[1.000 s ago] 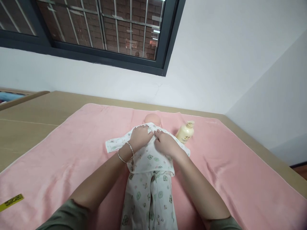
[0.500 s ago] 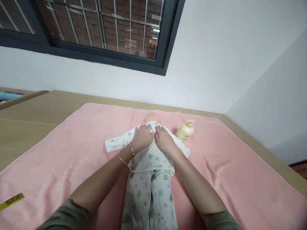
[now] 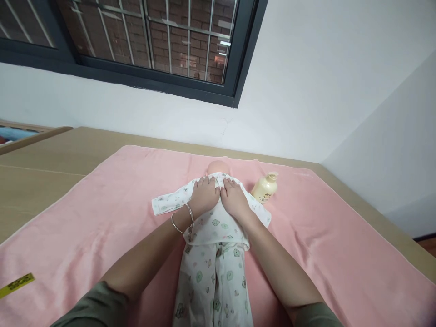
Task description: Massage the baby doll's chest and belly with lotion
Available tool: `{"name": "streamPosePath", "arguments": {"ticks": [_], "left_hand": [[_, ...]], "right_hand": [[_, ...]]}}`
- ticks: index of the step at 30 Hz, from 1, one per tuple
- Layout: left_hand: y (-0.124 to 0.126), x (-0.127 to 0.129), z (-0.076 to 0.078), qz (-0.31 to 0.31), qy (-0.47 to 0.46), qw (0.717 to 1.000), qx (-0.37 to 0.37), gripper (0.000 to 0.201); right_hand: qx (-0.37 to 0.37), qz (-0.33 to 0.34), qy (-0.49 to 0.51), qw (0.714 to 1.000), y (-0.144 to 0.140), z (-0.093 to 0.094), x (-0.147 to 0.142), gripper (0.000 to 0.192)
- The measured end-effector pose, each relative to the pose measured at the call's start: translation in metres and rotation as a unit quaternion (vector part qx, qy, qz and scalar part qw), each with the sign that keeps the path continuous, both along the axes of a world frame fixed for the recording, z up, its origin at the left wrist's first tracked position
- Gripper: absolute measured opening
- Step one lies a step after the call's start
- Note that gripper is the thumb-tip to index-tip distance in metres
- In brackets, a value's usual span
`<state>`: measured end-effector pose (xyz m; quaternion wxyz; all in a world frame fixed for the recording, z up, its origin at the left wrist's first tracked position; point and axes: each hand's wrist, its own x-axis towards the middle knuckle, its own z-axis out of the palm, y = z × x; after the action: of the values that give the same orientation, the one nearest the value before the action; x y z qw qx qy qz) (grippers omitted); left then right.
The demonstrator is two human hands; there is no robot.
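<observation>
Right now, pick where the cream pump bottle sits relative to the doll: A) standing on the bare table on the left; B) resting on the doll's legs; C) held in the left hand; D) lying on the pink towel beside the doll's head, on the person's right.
D: the pump bottle lies tilted on the pink towel, right of the doll's head, untouched by either hand.

The person has two bare arms with short green sleeves (image 3: 98,304), and two thin silver bangles (image 3: 182,218) on the left wrist
</observation>
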<state>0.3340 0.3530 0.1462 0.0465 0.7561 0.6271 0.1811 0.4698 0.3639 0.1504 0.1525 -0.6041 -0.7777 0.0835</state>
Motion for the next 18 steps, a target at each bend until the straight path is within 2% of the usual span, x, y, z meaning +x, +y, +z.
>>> {"name": "streamPosePath", "arguments": {"ticks": [3,6,8,11,15,18], "left_hand": [[-0.01,0.004,0.003,0.004,0.012,1.0,-0.001,0.05],[-0.013,0.003,0.003,-0.025,0.019,0.999,0.005,0.05],[-0.007,-0.002,0.002,-0.056,0.011,0.998,0.005,0.046],[0.009,-0.016,0.004,-0.082,-0.018,0.996,-0.008,0.039],[0.024,-0.029,0.01,-0.068,-0.069,0.994,-0.056,0.041],[0.016,-0.024,0.013,-0.051,-0.028,0.996,-0.065,0.044]], "right_hand": [[-0.006,0.013,0.013,1.0,0.002,0.001,0.005,0.052],[-0.038,0.036,0.044,0.998,0.006,0.005,0.013,0.056],[-0.057,0.04,0.04,0.997,0.005,0.008,0.014,0.059],[-0.041,0.02,-0.012,0.999,-0.008,0.013,0.004,0.057],[-0.027,0.015,-0.074,0.997,-0.037,0.025,-0.013,0.052],[-0.033,0.037,-0.063,0.997,-0.039,0.031,-0.01,0.044]]}}
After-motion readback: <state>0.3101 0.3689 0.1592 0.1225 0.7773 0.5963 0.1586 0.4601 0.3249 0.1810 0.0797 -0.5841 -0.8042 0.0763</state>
